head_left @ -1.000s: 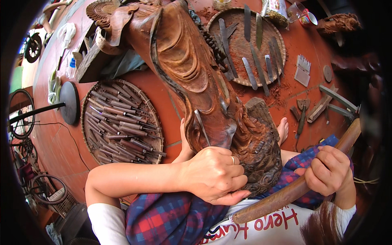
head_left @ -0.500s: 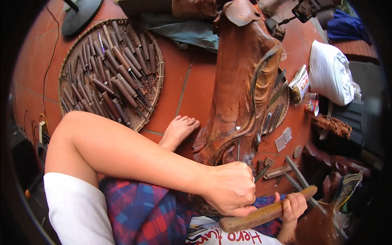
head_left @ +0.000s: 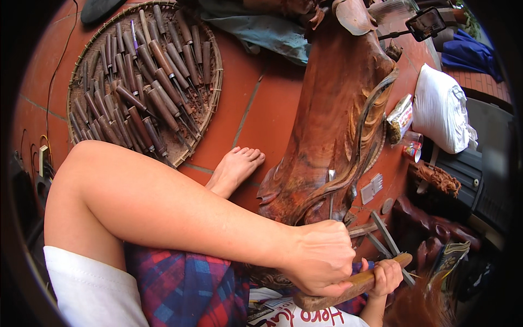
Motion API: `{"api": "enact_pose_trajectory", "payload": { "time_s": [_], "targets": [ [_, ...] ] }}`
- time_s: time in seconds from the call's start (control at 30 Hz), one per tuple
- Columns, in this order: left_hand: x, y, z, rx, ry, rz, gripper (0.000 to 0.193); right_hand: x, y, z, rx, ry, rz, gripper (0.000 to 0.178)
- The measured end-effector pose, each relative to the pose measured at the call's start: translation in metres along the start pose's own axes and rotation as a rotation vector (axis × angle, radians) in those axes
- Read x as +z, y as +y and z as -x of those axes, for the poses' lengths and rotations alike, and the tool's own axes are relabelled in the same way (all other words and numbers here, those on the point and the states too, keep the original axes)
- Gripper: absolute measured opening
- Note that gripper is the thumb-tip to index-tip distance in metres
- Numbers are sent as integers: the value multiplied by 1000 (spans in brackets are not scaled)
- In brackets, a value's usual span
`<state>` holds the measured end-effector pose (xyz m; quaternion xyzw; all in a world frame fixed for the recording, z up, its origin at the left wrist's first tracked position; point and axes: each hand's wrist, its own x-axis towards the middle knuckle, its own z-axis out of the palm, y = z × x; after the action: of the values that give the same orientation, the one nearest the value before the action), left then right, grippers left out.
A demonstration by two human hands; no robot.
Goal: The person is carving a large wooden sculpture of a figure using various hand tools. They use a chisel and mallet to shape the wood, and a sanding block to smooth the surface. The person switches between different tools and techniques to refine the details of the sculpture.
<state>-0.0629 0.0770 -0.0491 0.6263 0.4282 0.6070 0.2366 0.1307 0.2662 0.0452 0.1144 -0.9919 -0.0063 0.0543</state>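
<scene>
A large reddish-brown wood carving, with flowing ridges along its right side, stands before me. My left hand is closed in a fist at its near end. A slim metal chisel runs from that fist up against the carved wood; its handle is hidden in my grip. My right hand has its fingers wrapped around a long wooden mallet. The mallet lies slantwise, its left end just below my left hand; I cannot tell whether it touches the chisel's handle.
On the tiled floor at left sits a round woven tray full of wooden-handled chisels. My bare foot rests beside the carving. To the right are a white sack, a plastic cup, a food packet and a phone on a stand.
The view has shifted slightly, so the tray appears farther left and more of the phone shows. Both hands keep their grips; the mallet has moved only a little.
</scene>
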Motion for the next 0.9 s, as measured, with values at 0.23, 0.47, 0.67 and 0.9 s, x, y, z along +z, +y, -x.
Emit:
{"api": "enact_pose_trajectory", "payload": {
  "time_s": [0.23,0.47,0.67,0.9],
  "targets": [
    [-10,1,0,-1,-22,28,39,-1,-1,-1,30,23,-9,36],
    [-12,-1,0,17,-24,41,36,0,-5,-5,27,15,-1,39],
    [-8,-3,3,47,55,48,43,4,-5,-3,11,50,5,40],
    [-8,-6,3,75,53,33,43,7,-2,-5,5,45,-2,41]
  ]
}}
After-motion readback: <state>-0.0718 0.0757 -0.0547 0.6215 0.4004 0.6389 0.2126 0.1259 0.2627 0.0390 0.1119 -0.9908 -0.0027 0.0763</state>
